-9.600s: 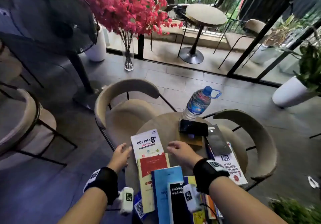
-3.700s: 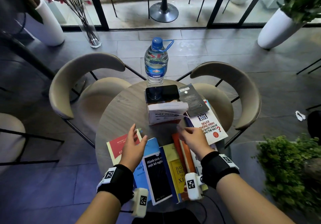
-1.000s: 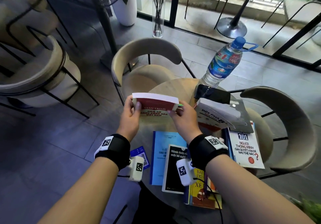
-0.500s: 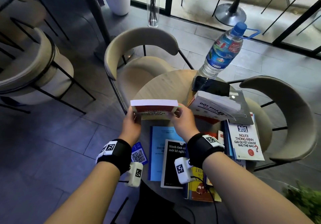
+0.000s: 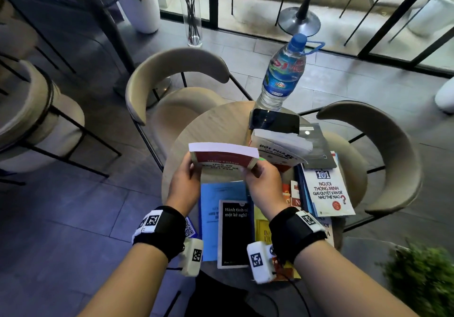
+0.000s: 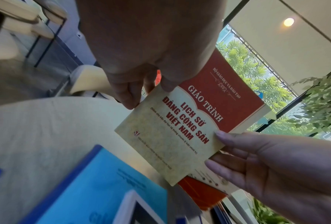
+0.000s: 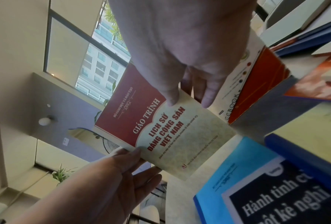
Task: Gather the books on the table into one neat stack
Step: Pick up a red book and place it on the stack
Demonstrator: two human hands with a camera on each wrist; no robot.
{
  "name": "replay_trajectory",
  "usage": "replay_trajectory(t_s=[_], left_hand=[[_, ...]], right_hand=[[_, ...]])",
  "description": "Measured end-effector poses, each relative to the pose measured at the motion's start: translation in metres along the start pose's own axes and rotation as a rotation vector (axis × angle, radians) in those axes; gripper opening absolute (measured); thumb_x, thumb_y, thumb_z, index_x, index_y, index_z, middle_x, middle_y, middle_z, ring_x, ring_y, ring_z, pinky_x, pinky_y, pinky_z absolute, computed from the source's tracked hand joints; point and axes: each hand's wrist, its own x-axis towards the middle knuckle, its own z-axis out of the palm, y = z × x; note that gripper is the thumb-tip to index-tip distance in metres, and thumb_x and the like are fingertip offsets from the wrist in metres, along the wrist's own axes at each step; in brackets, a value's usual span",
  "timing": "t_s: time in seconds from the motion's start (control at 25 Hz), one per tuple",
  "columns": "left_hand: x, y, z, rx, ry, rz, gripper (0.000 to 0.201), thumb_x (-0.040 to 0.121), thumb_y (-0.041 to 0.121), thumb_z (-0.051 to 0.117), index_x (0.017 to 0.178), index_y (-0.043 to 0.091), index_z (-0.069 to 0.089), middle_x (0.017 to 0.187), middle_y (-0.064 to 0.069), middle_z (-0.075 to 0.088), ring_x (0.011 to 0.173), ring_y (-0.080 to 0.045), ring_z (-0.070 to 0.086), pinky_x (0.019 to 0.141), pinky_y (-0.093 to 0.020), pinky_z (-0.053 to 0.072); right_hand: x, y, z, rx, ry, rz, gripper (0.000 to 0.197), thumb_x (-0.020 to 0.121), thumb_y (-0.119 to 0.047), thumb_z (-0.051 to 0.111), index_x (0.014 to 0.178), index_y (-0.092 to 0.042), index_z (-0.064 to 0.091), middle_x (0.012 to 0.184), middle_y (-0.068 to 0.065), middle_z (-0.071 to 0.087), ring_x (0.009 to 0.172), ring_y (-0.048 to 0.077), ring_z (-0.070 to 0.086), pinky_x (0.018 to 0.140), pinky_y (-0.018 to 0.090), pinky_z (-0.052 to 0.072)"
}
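Red-and-cream textbook still held above the round table by left hand and right hand pinching its sides, now nearer the white book under a phone, water bottle behind, blue book and black book lying below.

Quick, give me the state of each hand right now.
Left hand: grips the left edge of the red-and-cream book, lifted off the table.
Right hand: grips the same book's right edge.
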Motion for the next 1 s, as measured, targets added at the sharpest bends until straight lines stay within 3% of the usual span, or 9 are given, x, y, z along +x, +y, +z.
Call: replay_trajectory(t_s=[0.12, 0.2, 0.48, 0.56, 0.64, 0.68, 0.8, 1.0], left_hand=[[-0.007, 0.001, 0.023, -0.011, -0.052, -0.016, 0.030, 0.106, 0.014, 0.047, 0.130, 0.029, 0.058, 0.107, 0.019, 0.071, 0.101, 0.004, 0.066, 0.087, -0.023, 0.051], [-0.005, 0.001, 0.036, -0.010, -0.062, -0.009, 0.031, 0.106, 0.014, 0.047, 0.132, 0.027, 0.058, 0.111, 0.010, 0.071, 0.107, -0.010, 0.066, 0.090, -0.029, 0.050], [0.004, 0.013, 0.081, -0.022, -0.140, 0.010, 0.037, 0.106, 0.014, 0.047, 0.140, 0.024, 0.055, 0.117, 0.014, 0.069, 0.114, -0.006, 0.062, 0.094, -0.022, 0.048], [0.007, 0.010, 0.090, -0.014, -0.177, -0.003, 0.044, 0.107, 0.020, 0.045, 0.149, 0.032, 0.044, 0.138, 0.010, 0.063, 0.130, -0.009, 0.056, 0.109, -0.031, 0.047], [0.009, 0.010, 0.097, 0.022, -0.201, -0.016, 0.051, 0.107, 0.028, 0.044, 0.154, 0.042, 0.032, 0.159, 0.006, 0.044, 0.148, -0.014, 0.039, 0.120, -0.039, 0.037], [0.009, 0.012, 0.100, 0.031, -0.214, -0.019, 0.054, 0.107, 0.030, 0.044, 0.156, 0.044, 0.026, 0.165, 0.005, 0.032, 0.153, -0.013, 0.028, 0.123, -0.037, 0.030], [0.008, 0.017, 0.108, 0.048, -0.240, -0.017, 0.059, 0.107, 0.032, 0.043, 0.160, 0.042, 0.018, 0.170, 0.008, 0.010, 0.156, -0.009, 0.011, 0.122, -0.027, 0.023], [0.015, 0.015, 0.120, 0.091, -0.224, -0.021, 0.063, 0.108, 0.032, 0.041, 0.158, 0.048, 0.007, 0.170, 0.013, 0.012, 0.153, -0.009, 0.023, 0.107, -0.023, 0.030]], right_hand=[[-0.006, 0.006, -0.022, 0.007, 0.036, 0.028, 0.024, 0.097, -0.011, 0.068, 0.117, -0.024, 0.073, 0.113, -0.006, 0.076, 0.111, 0.012, 0.068, 0.100, 0.036, 0.054], [-0.006, 0.008, -0.035, 0.015, 0.057, 0.031, 0.026, 0.096, -0.009, 0.068, 0.118, -0.023, 0.072, 0.115, -0.004, 0.075, 0.113, 0.013, 0.068, 0.102, 0.035, 0.053], [0.007, 0.023, -0.077, -0.033, 0.188, 0.017, 0.021, 0.094, -0.008, 0.072, 0.115, -0.009, 0.075, 0.110, 0.005, 0.077, 0.106, 0.019, 0.072, 0.097, 0.041, 0.057], [0.009, 0.029, -0.085, -0.037, 0.199, 0.028, 0.022, 0.094, -0.006, 0.071, 0.116, -0.009, 0.075, 0.110, 0.005, 0.077, 0.106, 0.019, 0.072, 0.097, 0.042, 0.058], [0.012, 0.037, -0.089, -0.022, 0.209, 0.041, 0.023, 0.094, -0.006, 0.071, 0.116, -0.013, 0.075, 0.111, 0.004, 0.078, 0.106, 0.018, 0.073, 0.098, 0.044, 0.058], [0.013, 0.041, -0.090, -0.019, 0.214, 0.052, 0.024, 0.094, -0.007, 0.071, 0.116, -0.015, 0.075, 0.111, 0.003, 0.078, 0.107, 0.018, 0.072, 0.098, 0.046, 0.058], [0.016, 0.047, -0.095, -0.025, 0.218, 0.081, 0.026, 0.095, -0.009, 0.071, 0.120, -0.017, 0.074, 0.113, 0.000, 0.077, 0.109, 0.016, 0.071, 0.099, 0.045, 0.057], [0.017, 0.047, -0.098, -0.088, 0.249, 0.094, 0.021, 0.095, -0.013, 0.072, 0.116, -0.015, 0.075, 0.109, 0.000, 0.079, 0.105, 0.016, 0.072, 0.096, 0.046, 0.058]])
